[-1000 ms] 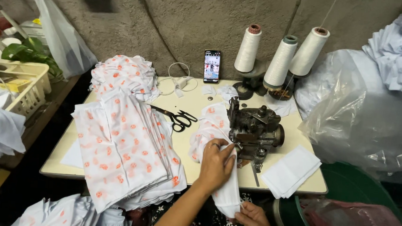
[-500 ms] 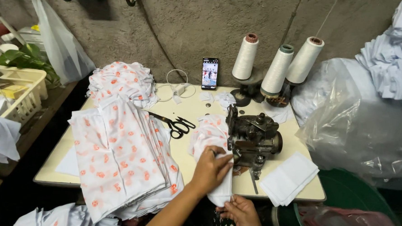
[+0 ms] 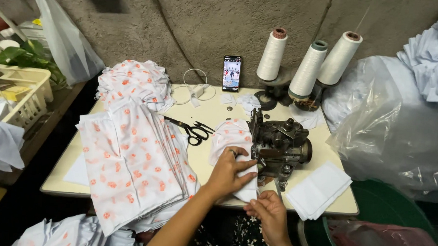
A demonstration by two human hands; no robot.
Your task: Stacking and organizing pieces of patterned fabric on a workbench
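Observation:
My left hand [image 3: 230, 170] lies flat on a white piece of fabric with orange dots [image 3: 230, 138], pressing it against the dark metal sewing machine [image 3: 279, 146]. My right hand [image 3: 268, 213] pinches the lower end of the same fabric at the table's front edge, just below the machine. A thick stack of the same dotted fabric [image 3: 133, 163] lies to the left and hangs over the table's front. Black scissors [image 3: 191, 130] lie between the stack and the machine.
Three white thread cones [image 3: 308, 60] stand behind the machine, a phone [image 3: 231, 73] leans on the wall. Folded white cloth [image 3: 318, 190] lies at the right on the cream table [image 3: 214, 110]. A clear plastic bag [image 3: 396, 130] fills the right; a yellow basket [image 3: 26, 92] at left.
The view has shifted slightly. My right hand has come up from below the table edge to the fabric's lower end. My left hand stays on the fabric by the machine.

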